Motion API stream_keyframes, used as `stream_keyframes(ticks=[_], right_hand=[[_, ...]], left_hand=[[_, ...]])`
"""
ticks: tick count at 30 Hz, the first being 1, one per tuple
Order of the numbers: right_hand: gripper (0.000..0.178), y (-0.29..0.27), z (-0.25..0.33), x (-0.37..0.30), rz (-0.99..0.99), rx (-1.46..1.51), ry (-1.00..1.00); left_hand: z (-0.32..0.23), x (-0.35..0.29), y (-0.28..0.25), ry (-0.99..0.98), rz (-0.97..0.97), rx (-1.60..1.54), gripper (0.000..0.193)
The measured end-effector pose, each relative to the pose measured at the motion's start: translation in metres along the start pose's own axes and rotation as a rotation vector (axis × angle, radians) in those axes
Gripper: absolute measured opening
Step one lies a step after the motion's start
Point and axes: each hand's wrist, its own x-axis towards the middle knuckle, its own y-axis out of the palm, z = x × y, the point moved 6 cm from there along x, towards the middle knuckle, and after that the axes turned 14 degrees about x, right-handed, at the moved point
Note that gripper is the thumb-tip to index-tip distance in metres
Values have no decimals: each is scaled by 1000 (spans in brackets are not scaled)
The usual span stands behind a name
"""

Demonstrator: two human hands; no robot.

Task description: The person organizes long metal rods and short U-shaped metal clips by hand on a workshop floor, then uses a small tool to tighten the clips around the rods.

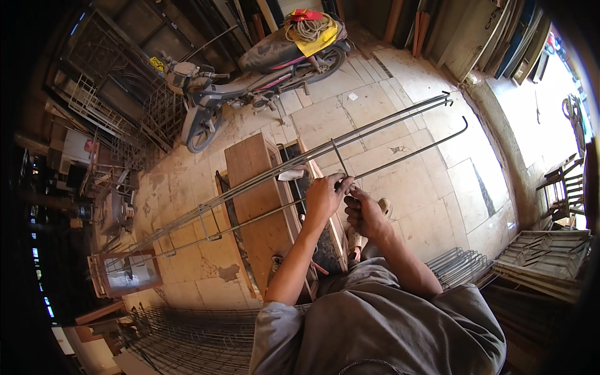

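Observation:
A long cage of thin steel reinforcing bars (400, 114) runs slantwise before me, the bars hooked at their right ends. My left hand (324, 197) is closed with its fingertips on a steel stirrup (338, 153), where its near corner meets the nearest bar (419, 152). Right beside it, my right hand (367, 215) is closed just below that same joint; what its fingers grip is too small and hidden to name. Farther left, another rectangular stirrup (208, 225) sits around the bars. Beneath the cage stands a brown wooden piece (253, 172) like a cabinet.
A motorbike (262, 87) with coiled rope (309, 28) on its seat stands beyond. Bundled steel mesh (187, 337) lies at lower left, bent stirrups (459, 265) at lower right. Wooden frames (544, 256) are stacked at right. A glass-paned box (130, 273) is under the left bar ends.

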Motion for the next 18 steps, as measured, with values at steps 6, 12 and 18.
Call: stream_keyframes(ticks=[6, 12, 18], right_hand=[[18, 2, 13, 1, 69, -187, -80], [19, -1, 16, 5, 63, -262, -146], [26, 2, 17, 0, -29, -550, -316]], left_hand=[[4, 2, -1, -96, 97, -39, 39], [7, 5, 2, -78, 81, -30, 39], [6, 2, 3, -42, 36, -87, 40]])
